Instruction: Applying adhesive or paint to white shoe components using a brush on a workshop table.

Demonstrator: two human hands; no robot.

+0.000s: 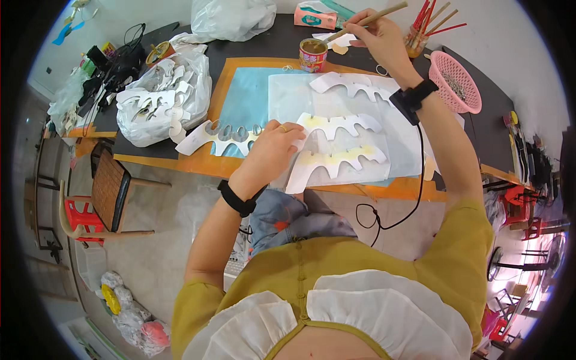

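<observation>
My right hand (378,36) grips a wooden-handled brush (367,20), its lower end dipped into an opened tin (313,57) of dark yellowish paste. My left hand (273,147) rests low over the sheets, fingers bent and together; whatever they pinch is hidden. Beside its fingertips lies a white scalloped cut-out (339,125) smeared with yellow. A second smeared cut-out (336,161) is nearer me, and another (348,82) lies farther back. Left of that hand stretches a cut-out with grey oval parts (225,141), partly hidden by the hand.
A plastic bag (195,78) of similar cut-outs stands left. Under the work are a translucent sheet (288,87), a blue sheet (240,90) and an orange-brown board (225,69). A pink basket (456,84) and a jar of sticks (415,43) stand right. A black cable (420,192) hangs from my right wrist.
</observation>
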